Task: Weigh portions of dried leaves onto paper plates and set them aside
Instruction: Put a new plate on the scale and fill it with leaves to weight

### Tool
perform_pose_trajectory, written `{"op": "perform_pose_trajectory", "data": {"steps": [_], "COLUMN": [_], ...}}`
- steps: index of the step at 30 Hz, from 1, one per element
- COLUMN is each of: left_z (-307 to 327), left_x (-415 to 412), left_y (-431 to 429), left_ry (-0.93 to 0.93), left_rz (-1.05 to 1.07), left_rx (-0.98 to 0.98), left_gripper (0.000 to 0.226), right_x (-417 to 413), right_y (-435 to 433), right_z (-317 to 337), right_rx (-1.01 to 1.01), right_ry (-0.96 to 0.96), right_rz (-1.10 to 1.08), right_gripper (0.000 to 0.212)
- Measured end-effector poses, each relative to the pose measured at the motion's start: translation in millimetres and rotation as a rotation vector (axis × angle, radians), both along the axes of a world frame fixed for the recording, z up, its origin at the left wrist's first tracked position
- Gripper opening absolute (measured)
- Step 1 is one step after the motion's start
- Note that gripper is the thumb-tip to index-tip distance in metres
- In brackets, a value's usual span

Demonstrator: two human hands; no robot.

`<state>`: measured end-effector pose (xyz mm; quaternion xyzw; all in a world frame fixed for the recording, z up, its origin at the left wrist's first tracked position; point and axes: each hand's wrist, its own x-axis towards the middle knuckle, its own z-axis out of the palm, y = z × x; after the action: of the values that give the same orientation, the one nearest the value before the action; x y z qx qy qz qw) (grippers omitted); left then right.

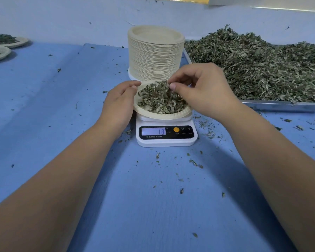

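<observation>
A paper plate (164, 116) heaped with dried leaves (158, 99) sits on a small white scale (165, 140) whose display reads 13. My left hand (119, 104) touches the plate's left rim with its fingers along the edge. Over the plate's right side, my right hand (202, 90) pinches a tuft of leaves between thumb and fingertips. A big pile of dried leaves (258, 66) fills a metal tray (280, 105) to the right.
A tall stack of empty paper plates (155, 55) stands just behind the scale. Two filled plates (5, 44) lie at the far left on the blue table cover (62, 106). Loose leaf bits are scattered around the scale.
</observation>
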<state>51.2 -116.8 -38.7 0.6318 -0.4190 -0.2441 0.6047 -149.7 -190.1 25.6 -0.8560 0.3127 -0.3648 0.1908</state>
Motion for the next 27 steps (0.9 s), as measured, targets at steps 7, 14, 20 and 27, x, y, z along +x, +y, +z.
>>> {"op": "perform_pose_trajectory", "data": {"steps": [7, 14, 20, 27], "left_z": [1.2, 3.7, 3.7, 4.6], "left_x": [0.0, -1.7, -1.9, -1.6], "left_y": [-0.5, 1.4, 1.9, 1.9], "left_ry": [-0.006, 0.034, 0.053, 0.030], "left_rz": [0.001, 0.015, 0.030, 0.032], "left_rx": [0.004, 0.008, 0.028, 0.063], "left_gripper": [0.030, 0.031, 0.030, 0.031], "right_x": [0.6, 1.2, 2.1, -5.9], "right_y": [2.2, 7.5, 10.3, 1.5], "right_z": [-3.6, -1.2, -3.2, -2.0], "right_rx": [-0.005, -0.030, -0.063, -0.076], "right_ry": [-0.210, -0.361, -0.362, -0.410], "right_rz": [-0.040, -0.055, -0.072, -0.137], "right_gripper": [0.012, 0.015, 0.011, 0.012]}}
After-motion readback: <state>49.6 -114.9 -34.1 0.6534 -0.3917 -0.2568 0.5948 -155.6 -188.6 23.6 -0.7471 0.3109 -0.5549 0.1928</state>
